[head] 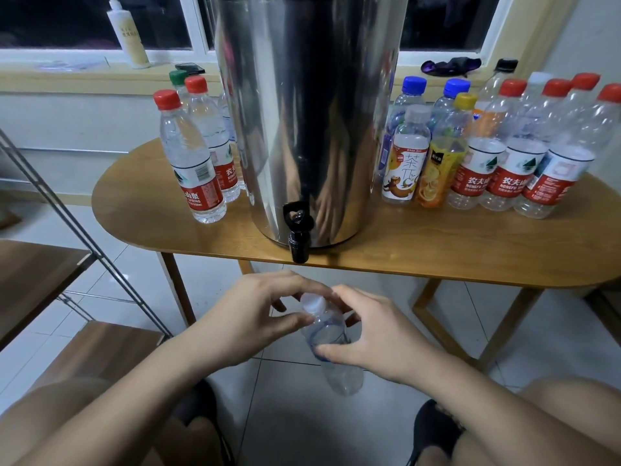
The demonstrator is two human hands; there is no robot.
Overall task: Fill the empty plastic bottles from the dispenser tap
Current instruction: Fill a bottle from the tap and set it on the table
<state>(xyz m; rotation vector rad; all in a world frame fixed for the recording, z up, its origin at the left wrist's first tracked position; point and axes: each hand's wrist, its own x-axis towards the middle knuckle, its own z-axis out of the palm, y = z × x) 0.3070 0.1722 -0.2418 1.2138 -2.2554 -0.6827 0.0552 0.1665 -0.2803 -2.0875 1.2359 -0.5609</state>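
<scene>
Head view: small clear plastic bottle (341, 371) w/ whitish cap (312, 302) held tilted below the edge of the wooden table (437, 243), near the black tap (297, 237) of the steel dispenser (309, 112), right hand (373, 331) curled round its body to steady it, left hand (255, 317) pinching the cap, prob. to unscrew

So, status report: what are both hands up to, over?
Left hand pinches the white cap; right hand grips the clear plastic bottle. Cap on, bottle held lower than the black tap. Nothing between them.
</scene>
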